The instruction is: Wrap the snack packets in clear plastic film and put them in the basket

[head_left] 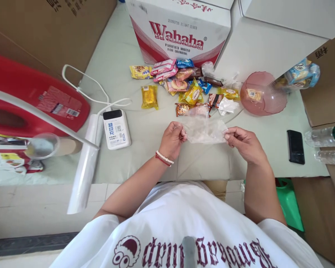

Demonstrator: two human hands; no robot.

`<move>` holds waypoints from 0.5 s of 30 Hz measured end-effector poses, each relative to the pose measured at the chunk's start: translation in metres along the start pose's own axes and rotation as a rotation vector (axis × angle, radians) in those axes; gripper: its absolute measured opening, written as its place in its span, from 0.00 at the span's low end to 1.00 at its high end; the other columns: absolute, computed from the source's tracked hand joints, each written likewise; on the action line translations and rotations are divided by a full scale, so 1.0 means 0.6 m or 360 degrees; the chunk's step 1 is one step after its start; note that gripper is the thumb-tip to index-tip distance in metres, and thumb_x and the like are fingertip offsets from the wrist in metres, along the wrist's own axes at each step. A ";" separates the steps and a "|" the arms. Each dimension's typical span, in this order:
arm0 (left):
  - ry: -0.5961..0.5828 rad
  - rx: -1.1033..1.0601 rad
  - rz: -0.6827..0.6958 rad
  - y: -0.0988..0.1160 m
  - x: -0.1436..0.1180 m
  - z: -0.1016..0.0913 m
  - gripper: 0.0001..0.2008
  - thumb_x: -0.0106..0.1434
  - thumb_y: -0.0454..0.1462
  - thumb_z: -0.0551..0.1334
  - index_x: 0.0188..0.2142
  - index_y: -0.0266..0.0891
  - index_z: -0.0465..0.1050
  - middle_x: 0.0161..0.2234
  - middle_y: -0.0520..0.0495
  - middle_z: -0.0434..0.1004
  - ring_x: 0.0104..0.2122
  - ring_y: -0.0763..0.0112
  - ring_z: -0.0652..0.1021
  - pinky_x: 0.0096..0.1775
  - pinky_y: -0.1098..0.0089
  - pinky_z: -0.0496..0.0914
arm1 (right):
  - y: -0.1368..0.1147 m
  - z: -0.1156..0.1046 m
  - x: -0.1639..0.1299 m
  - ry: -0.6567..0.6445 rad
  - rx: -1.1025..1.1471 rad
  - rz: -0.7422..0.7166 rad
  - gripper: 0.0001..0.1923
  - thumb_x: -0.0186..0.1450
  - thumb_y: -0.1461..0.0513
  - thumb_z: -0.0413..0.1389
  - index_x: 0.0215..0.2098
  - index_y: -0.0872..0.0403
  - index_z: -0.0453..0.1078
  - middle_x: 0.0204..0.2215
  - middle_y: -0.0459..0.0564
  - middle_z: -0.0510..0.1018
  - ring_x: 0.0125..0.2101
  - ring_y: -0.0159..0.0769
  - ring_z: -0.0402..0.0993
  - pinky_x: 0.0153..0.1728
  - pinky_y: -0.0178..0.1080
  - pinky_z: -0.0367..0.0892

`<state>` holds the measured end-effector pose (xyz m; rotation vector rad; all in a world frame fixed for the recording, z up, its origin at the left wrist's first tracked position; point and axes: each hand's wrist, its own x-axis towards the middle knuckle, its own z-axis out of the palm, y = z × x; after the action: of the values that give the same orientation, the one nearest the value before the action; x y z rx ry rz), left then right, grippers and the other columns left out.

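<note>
A clear plastic bag (208, 131) is stretched between my two hands, just above the table's front part. My left hand (173, 139) pinches its left edge; a white and a red bracelet circle that wrist. On the opposite edge, my right hand (242, 143) grips the bag between thumb and fingers. Beyond the bag lies a pile of wrapped snacks (194, 93) in pink, yellow, blue and brown packets. One yellow snack packet (149, 97) sits apart to the left. A pink clear bowl (264, 108) at the right holds a small packet (254, 95).
A Wahaha water carton (181, 37) stands behind the snacks, beside white boxes (268, 41). To the left are a white power bank (116, 130) with a cable, a plastic roll (85, 167) overhanging the edge and a red jug (44, 96). A black phone (296, 147) and bottles (326, 136) lie right.
</note>
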<state>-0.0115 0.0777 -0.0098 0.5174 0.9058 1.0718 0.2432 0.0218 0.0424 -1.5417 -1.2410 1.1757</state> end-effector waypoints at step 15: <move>0.0075 -0.0222 -0.0010 0.009 -0.020 0.001 0.18 0.59 0.43 0.73 0.32 0.42 0.64 0.29 0.56 0.71 0.31 0.74 0.77 0.40 0.66 0.77 | 0.056 0.044 -0.030 0.0457 -0.0784 -0.0322 0.23 0.66 0.47 0.60 0.53 0.50 0.75 0.47 0.57 0.79 0.46 0.44 0.74 0.44 0.45 0.72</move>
<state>-0.0159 0.0689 -0.0006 0.3749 0.8659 1.1364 0.2234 -0.0011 0.0070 -1.8059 -1.5139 0.5133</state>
